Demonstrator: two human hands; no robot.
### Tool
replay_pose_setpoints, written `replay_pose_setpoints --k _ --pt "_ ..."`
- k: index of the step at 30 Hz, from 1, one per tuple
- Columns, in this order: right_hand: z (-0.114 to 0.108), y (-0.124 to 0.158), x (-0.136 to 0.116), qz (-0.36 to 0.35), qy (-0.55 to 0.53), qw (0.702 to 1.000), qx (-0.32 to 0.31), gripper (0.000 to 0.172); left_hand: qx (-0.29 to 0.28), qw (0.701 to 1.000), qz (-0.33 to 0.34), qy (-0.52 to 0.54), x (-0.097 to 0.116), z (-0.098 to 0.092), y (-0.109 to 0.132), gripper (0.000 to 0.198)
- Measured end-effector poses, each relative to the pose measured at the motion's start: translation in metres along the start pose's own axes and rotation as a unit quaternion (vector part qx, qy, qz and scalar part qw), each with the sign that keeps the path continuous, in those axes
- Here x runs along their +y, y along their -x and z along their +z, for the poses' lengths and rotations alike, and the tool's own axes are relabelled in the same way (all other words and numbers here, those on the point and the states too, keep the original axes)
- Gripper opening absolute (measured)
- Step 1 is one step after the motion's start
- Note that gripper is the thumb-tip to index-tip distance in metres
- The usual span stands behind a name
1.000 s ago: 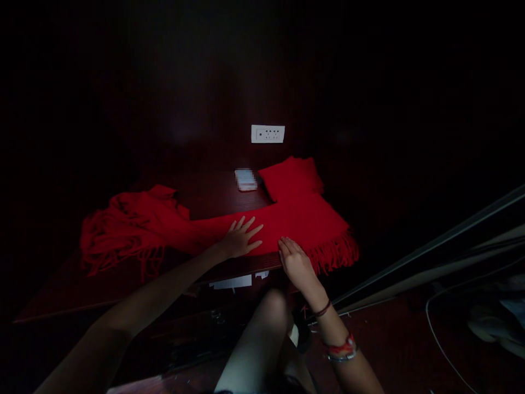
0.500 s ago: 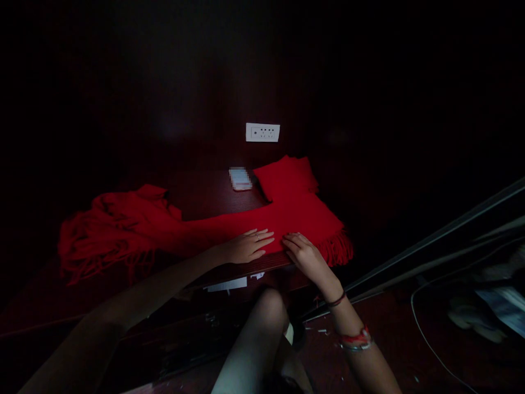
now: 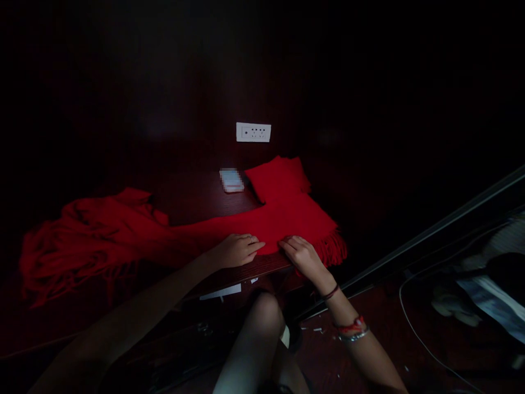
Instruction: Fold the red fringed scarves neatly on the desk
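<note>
A red fringed scarf (image 3: 283, 216) lies along a dark wooden desktop, its right part laid flat and layered, its left part loose and rumpled. On the scarf's front edge, my left hand (image 3: 238, 250) is closed, with fingers drawn together and a ring on one of them. A short way to the right, my right hand (image 3: 302, 253) has its fingers bent over the same edge, beside the right-hand fringe. Both hands appear to pinch the cloth, though the fingertips are partly hidden.
A blurred pale phone-like object (image 3: 232, 180) lies behind the scarf. A white wall socket (image 3: 253, 132) sits above it. Below the desktop's front edge are white paper (image 3: 220, 291) and my knee (image 3: 266, 309). A white cable (image 3: 414, 331) runs across the floor at right.
My left hand's fingers were stretched out flat on the scarf and are now drawn in at its front edge. My right hand's fingers have curled slightly more. The whole view has shifted a little.
</note>
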State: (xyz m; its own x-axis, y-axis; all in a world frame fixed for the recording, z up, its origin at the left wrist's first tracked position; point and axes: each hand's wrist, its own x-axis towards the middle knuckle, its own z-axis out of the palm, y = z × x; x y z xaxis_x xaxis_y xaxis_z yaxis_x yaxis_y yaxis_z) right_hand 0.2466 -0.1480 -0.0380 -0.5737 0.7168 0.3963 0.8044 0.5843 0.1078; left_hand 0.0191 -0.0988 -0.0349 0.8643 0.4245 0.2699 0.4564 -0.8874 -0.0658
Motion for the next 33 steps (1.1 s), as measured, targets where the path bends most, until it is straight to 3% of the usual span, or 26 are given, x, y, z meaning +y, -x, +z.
replay_pose_setpoints --k 5,10,16,23,28,33 --pt "0.006 0.002 0.001 0.02 -0.048 0.998 0.033 0.023 0.001 0.999 -0.037 -0.021 0.017 -0.002 -0.011 0.035" --pt "0.007 0.002 0.003 0.056 -0.094 0.992 0.069 0.024 -0.026 0.997 -0.061 -0.048 0.032 0.0 -0.028 0.011" --pt "0.003 0.005 0.005 0.049 -0.045 0.997 0.03 0.022 -0.029 0.995 -0.071 -0.065 0.036 0.004 -0.025 0.009" --pt "0.005 0.006 0.006 0.059 -0.029 0.997 0.033 0.02 -0.035 0.994 -0.077 -0.074 0.044 -0.001 -0.027 0.011" --pt "0.002 0.004 0.008 0.06 -0.025 0.997 0.032 0.023 -0.028 0.986 -0.145 -0.071 0.05 -0.008 -0.031 0.02" --pt "0.0 0.004 0.01 0.057 -0.032 0.997 0.034 0.023 -0.014 0.979 -0.196 -0.054 0.051 -0.002 -0.033 0.02"
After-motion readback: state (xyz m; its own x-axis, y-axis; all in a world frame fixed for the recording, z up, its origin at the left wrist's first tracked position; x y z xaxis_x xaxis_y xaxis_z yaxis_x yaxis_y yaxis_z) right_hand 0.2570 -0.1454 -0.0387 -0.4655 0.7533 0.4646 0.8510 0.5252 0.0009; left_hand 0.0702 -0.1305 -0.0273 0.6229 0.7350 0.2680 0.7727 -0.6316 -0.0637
